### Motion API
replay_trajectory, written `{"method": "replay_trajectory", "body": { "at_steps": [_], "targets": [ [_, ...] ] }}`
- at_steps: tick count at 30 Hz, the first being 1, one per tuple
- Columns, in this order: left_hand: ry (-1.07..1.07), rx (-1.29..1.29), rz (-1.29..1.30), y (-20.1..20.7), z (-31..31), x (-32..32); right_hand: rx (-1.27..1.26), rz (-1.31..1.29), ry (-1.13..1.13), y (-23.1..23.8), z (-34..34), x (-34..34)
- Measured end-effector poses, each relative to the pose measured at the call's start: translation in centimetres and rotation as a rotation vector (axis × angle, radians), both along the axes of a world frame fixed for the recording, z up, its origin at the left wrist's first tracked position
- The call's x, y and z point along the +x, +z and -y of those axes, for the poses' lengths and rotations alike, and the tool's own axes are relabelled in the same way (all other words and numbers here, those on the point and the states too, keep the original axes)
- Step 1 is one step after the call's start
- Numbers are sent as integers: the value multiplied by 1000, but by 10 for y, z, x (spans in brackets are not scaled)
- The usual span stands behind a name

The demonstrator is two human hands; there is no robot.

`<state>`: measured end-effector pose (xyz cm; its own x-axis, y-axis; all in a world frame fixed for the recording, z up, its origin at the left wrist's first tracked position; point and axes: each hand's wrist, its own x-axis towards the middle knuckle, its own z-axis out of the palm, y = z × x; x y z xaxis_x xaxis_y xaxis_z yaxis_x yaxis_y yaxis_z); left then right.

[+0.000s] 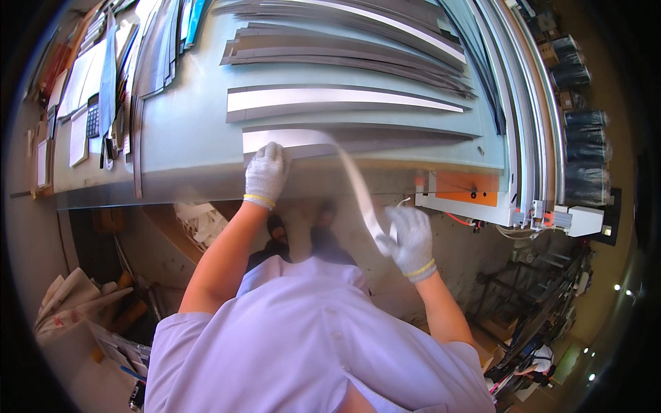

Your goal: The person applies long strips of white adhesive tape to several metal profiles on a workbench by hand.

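My left hand, in a grey knit glove, lies flat on the left end of a long grey tapered strip near the table's front edge. Under its fingers is the end of a long white tape-like strip. This white strip lies on the grey one at the left, then lifts off and curves down over the table edge to my right hand. My right hand, gloved too, is closed on its loose end in front of the table. Just beyond lies another grey strip with a white strip along it.
Stacked grey strips cover the far part of the glass-topped table. Papers, a calculator and pens lie at its left. A machine rail with an orange panel stands at the right. Another person is far off at lower right.
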<state>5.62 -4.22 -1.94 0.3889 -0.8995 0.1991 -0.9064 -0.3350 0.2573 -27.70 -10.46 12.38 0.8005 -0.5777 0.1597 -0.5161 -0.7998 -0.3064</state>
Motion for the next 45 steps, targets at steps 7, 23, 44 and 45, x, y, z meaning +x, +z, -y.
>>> {"method": "replay_trajectory", "body": {
  "at_steps": [7,23,44,45],
  "targets": [
    [-89,32,-16,-1,-6,-7,-79,174,-119,-49,59,140],
    [-111,58,-109,-1,-10,30,-217,62,237,-114,46,247],
    [43,-1,67,-11,-43,47,-131,220,354,-119,24,208],
    [48,-2,66,-11,-44,46,-84,269,298,-118,23,209]
  ]
}}
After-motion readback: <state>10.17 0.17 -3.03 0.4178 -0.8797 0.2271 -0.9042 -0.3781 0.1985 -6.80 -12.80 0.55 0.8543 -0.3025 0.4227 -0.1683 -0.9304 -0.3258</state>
